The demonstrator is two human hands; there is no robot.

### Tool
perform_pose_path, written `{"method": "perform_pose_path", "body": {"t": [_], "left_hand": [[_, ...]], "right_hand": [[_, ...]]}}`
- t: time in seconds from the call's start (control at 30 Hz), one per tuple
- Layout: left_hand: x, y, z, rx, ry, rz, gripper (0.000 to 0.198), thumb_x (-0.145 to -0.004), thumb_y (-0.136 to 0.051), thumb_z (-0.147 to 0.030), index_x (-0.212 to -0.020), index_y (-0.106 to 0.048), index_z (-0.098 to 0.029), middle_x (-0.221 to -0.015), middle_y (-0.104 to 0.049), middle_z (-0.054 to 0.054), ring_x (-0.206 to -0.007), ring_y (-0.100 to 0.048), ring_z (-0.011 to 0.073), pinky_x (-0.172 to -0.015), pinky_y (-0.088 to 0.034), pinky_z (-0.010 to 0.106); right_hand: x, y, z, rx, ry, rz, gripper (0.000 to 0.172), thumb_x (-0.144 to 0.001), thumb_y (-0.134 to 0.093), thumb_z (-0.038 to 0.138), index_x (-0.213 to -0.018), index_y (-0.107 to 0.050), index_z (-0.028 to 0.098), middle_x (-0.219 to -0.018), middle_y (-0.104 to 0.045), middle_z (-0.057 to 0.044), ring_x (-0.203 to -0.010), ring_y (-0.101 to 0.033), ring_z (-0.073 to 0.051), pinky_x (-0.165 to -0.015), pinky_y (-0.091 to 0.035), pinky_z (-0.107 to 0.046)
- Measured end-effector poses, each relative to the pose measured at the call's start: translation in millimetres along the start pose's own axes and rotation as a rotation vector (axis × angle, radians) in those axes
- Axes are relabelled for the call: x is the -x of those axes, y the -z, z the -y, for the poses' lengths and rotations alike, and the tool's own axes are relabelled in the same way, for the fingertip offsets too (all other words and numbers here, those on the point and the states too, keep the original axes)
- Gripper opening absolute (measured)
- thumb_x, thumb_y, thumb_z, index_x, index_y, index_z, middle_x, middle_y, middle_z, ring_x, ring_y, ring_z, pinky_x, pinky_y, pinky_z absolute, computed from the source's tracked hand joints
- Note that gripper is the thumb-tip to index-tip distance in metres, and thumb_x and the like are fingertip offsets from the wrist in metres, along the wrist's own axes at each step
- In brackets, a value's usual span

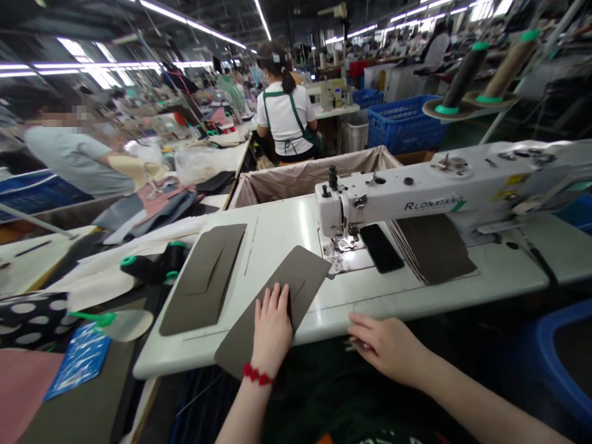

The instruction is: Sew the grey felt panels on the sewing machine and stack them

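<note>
Here we are at the sewing machine (388,191), and our left hand (272,324) lies open and flat, fingers spread lightly over a grey-brown panel (311,274). That panel sits aslant on the pale table (282,225), its upper corner right beside the needle plate (346,254), its lower end jutting past the front edge. Our right hand (391,348) hovers at that edge, fingers curled around what looks like a small metal tool (355,347), too blurred to name. We'd judge this as the positioning step: the panel lies short of the needle. The next move calls for a steady flat palm, the panel squared up and the phone (383,248) kept out of its path. Similar pieces lie in a pile (198,283) at our left, with a slit showing on top, and in a stack (432,250) beneath the machine arm. Now the lettering: we read "RLONXIANG" along that arm, a green mark beside it. The yellow labels (515,179) farther right are too small for us to make out.
</note>
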State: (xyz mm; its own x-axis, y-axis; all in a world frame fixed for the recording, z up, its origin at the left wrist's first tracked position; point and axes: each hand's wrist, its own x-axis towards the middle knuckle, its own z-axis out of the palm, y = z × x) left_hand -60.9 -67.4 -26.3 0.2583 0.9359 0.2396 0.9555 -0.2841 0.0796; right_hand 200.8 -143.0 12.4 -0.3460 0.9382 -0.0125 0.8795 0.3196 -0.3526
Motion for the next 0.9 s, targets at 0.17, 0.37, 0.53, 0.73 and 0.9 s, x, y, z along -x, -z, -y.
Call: {"method": "perform_pose_path", "body": {"t": [0.17, 0.37, 0.53, 0.73, 0.9], "left_hand": [[54, 8.9, 0, 0.208, -0.155, 0.118, 0.061, -0.083, -0.030, 0.002, -0.138, -0.040, -0.022, -0.151, -0.036, 0.006, -0.143, -0.024, 0.0244, -0.115, -0.025, 0.054], [12, 14.0, -23, 0.321, -0.311, 0.183, 0.052, -0.085, -0.032, 0.000, -0.127, -0.050, -0.024, -0.145, -0.044, 0.002, -0.140, -0.031, 0.0205, -0.117, -0.022, 0.049], [-2, 16.9, -75, 0.411, -0.344, 0.143, 0.032, -0.094, -0.048, -0.024, -0.126, -0.051, -0.025, -0.126, -0.056, 0.007, -0.120, -0.048, 0.0249, -0.105, -0.039, 0.046], [25, -1.9, -128, 0.423, -0.417, 0.152, 0.025, -0.092, -0.057, -0.027, -0.117, -0.058, -0.024, -0.107, -0.059, 0.007, -0.097, -0.053, 0.0234, -0.085, -0.047, 0.041], [28, -4.2, -131, 0.439, -0.402, 0.118, 0.016, -0.097, -0.047, -0.024, -0.092, -0.062, -0.023, -0.092, -0.060, 0.005, -0.088, -0.054, 0.0211, -0.079, -0.047, 0.038]], "right_hand": [[73, -15, -3, -0.544, -0.116, 0.053, 0.023, -0.095, -0.043, 0.035, -0.098, -0.065, 0.030, -0.089, -0.071, 0.003, -0.076, -0.066, -0.015, -0.069, -0.049, -0.024], [91, -37, -43, -0.483, -0.487, -0.160, 0.029, -0.097, -0.034, 0.046, -0.102, -0.055, 0.026, -0.083, -0.067, -0.001, -0.072, -0.064, -0.020, -0.062, -0.047, -0.031], [88, -38, -49, -0.453, -0.466, -0.209, 0.025, -0.096, -0.039, 0.044, -0.103, -0.054, 0.026, -0.084, -0.067, -0.001, -0.073, -0.065, -0.020, -0.063, -0.047, -0.030], [87, -46, -38, -0.443, -0.453, -0.172, 0.018, -0.095, -0.042, 0.039, -0.097, -0.054, 0.025, -0.071, -0.063, 0.002, -0.063, -0.063, -0.019, -0.058, -0.043, -0.027], [83, -45, -31, -0.412, -0.385, -0.165, 0.016, -0.096, -0.041, 0.036, -0.094, -0.052, 0.024, -0.076, -0.065, 0.001, -0.067, -0.064, -0.018, -0.057, -0.041, -0.026]]}}
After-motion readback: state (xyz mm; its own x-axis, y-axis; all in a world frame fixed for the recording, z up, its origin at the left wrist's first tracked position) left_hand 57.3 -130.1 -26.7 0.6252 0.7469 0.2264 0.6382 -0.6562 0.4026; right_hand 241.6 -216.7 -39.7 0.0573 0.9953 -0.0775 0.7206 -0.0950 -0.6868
